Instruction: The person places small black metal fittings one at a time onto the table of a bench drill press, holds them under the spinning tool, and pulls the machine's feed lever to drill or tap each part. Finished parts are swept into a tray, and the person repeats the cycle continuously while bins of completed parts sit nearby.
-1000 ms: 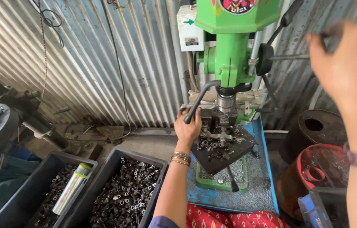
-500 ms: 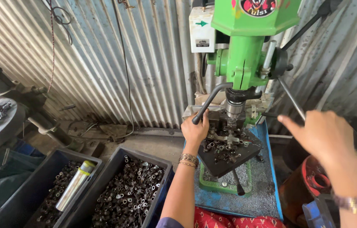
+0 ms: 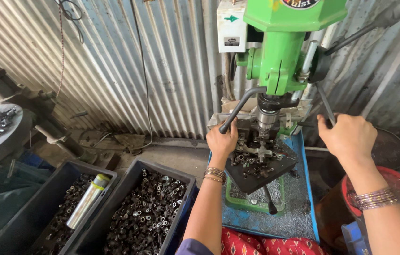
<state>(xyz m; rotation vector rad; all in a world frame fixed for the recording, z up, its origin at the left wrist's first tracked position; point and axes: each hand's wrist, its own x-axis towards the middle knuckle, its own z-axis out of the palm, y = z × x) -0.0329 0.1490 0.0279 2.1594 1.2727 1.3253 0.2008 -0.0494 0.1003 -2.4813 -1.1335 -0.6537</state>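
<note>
Both arms stretched forward: left hand (image 3: 222, 140) closed on bent black lever (image 3: 238, 110) at drill table (image 3: 262, 166); right hand (image 3: 346, 137) fisted around feed handle (image 3: 325, 104).

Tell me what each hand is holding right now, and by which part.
The right hand has its grip on the lower end of the drill press feed handle. The left hand rests at the work table; what it holds cannot be told.
</note>
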